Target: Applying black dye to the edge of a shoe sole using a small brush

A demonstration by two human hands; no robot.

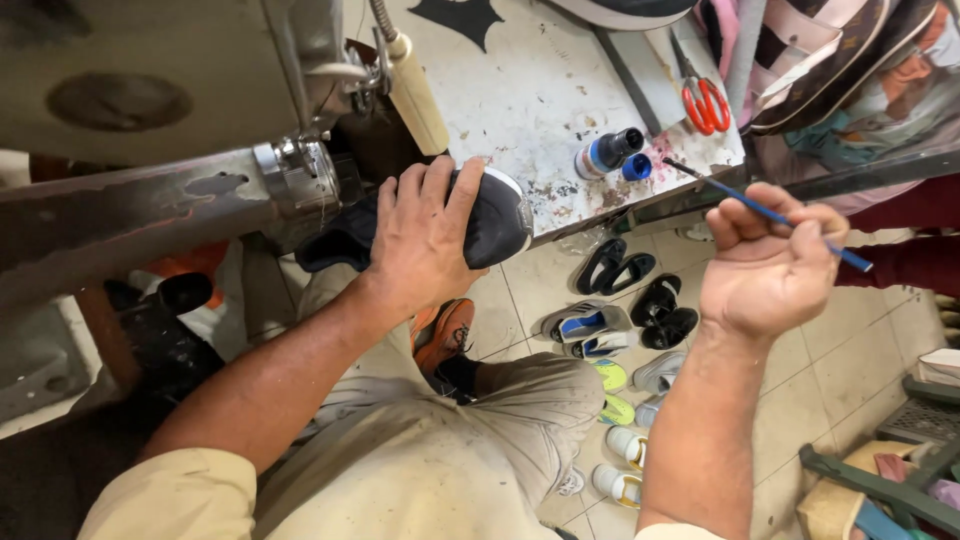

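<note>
My left hand (420,235) grips a black shoe (495,225) with a white sole edge, holding it at the arm of a grey sewing machine (150,200). My right hand (765,265) is closed on a thin blue brush (770,213), its tip pointing toward the worktable. A small blue-and-white glue bottle (603,153) lies open on the stained white worktable (530,90), with its blue cap (636,167) beside it. My legs in beige trousers fill the lower middle.
Red-handled scissors (706,105) lie on the table's far right. Several pairs of sandals and shoes (620,320) sit on the tiled floor below. Another person in patterned clothing (860,90) sits at the upper right. A basket (880,490) stands at lower right.
</note>
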